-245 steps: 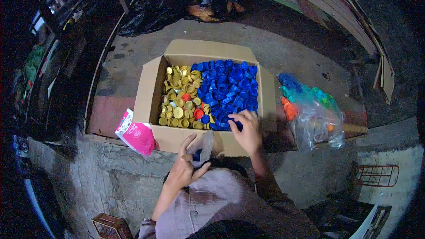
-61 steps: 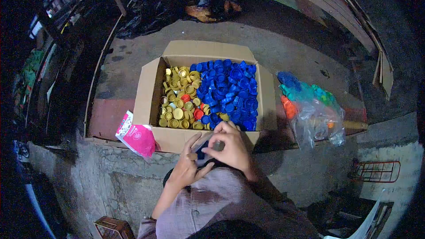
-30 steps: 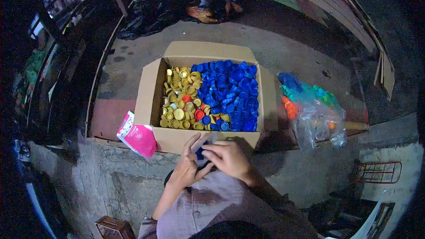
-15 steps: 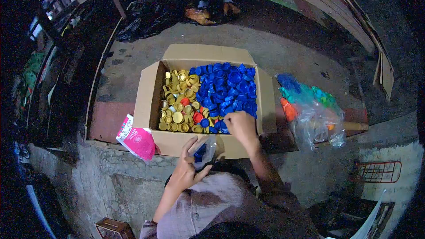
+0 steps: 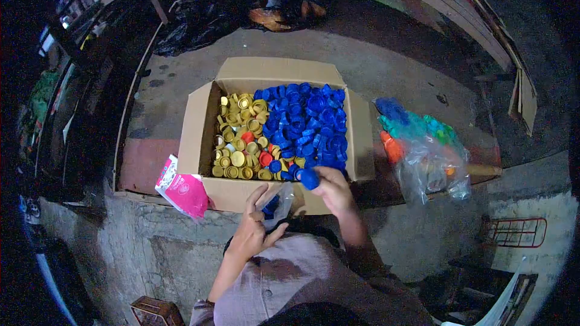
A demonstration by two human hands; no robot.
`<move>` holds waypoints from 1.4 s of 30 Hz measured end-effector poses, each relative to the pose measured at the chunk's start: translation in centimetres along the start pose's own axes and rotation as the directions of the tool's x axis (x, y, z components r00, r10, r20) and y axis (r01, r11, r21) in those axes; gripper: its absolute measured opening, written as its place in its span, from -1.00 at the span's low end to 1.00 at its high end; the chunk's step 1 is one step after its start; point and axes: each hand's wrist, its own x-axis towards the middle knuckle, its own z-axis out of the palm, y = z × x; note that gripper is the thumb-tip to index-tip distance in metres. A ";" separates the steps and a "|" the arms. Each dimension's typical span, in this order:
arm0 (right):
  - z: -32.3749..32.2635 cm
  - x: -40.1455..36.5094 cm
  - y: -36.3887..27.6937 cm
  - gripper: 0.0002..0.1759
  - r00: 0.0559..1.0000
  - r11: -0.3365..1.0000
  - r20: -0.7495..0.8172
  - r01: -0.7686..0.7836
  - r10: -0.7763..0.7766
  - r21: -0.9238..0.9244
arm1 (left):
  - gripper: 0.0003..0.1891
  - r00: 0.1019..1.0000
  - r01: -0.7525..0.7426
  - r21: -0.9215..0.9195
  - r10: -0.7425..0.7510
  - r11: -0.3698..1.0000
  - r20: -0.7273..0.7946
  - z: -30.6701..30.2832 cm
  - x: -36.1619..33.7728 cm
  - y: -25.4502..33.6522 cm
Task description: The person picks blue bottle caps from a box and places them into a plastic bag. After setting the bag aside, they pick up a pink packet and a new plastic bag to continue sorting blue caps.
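Lifting a blue cap (image 5: 309, 178) just now from the blue pile (image 5: 305, 118), so out over the cardboard box's (image 5: 238, 191) near edge, pinched in the right hand (image 5: 336, 193), angled left. Holding the clear bag (image 5: 284, 201) in the left hand (image 5: 249, 232), thumb and forefinger spread, other fingers curled.

Dim scene, grainy; brightest around cardboard box (image 5: 198, 128). Corners black. Wide-angle curvature bends edges beyond box. Soft glare on clear plastic bag right of it.
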 end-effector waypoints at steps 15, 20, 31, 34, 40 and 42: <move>-2.0 2.4 -0.6 -0.74 0.917 0.117 0.073 0.129 -0.392 -0.985 | -0.47 0.997 0.010 0.045 -0.013 0.999 0.074 -0.2 0.3 0.7; -2.8 3.6 0.7 -0.79 0.973 -0.116 0.197 0.183 -0.122 -0.976 | -0.52 0.997 -0.017 0.079 0.011 0.997 0.080 -0.5 0.5 1.0; -3.4 2.0 -0.2 -0.87 0.928 0.740 0.359 -0.312 0.103 0.595 | -0.55 0.999 -0.007 0.039 0.006 0.999 0.042 0.0 0.2 0.6; -0.4 -0.3 -1.5 -0.88 0.997 0.990 -0.011 -0.077 0.079 0.116 | -0.55 0.999 0.023 0.016 -0.023 1.000 0.026 -0.2 0.2 0.9; 3.4 -2.7 -0.6 -0.88 0.850 0.299 0.417 0.510 -0.322 -0.807 | -0.41 0.997 -0.068 0.016 0.067 0.998 0.033 0.5 -0.2 0.5; 3.3 -2.2 -1.3 -0.85 0.856 0.418 0.388 0.508 -0.342 -0.753 | -0.38 0.997 -0.071 0.063 0.068 0.995 0.048 0.4 -0.3 0.4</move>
